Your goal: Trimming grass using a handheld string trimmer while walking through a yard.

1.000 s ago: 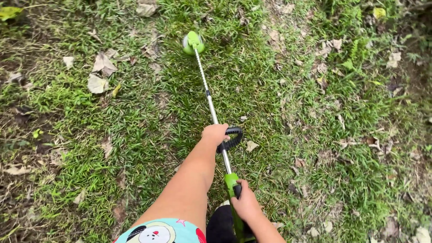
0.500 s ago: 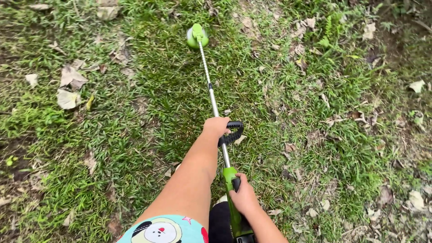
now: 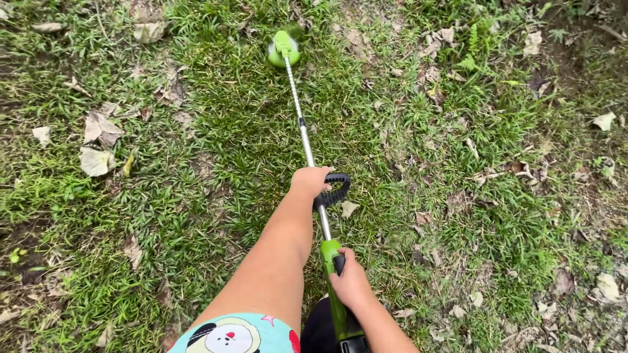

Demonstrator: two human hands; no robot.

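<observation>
The ground (image 3: 216, 150) fills the whole view: an outdoor patch of short, uneven green grass, thicker through the middle and thinning to bare dark soil along the left edge and at the upper right corner. Dry brown and pale leaves (image 3: 98, 140) lie scattered over it, most thickly at the upper left and down the right side, with a few small green weeds at the top right.

Across the middle runs a grass trimmer (image 3: 304, 137), its slim silver shaft slanting from the lower centre up toward the top. Its bright green cutting head (image 3: 282, 49) sits low on the grass near the top edge, a little left of centre. The green rear body of the trimmer lies at the bottom centre.

The left hand (image 3: 309, 182), arm stretched forward, has its grip closed around the black loop handle (image 3: 335, 189) midway along the shaft. The right hand (image 3: 350, 282), nearer the body, has its grip wrapped around the green rear handle (image 3: 330, 252).

A light blue sleeve (image 3: 239, 333) with a cartoon print shows at the bottom edge.
</observation>
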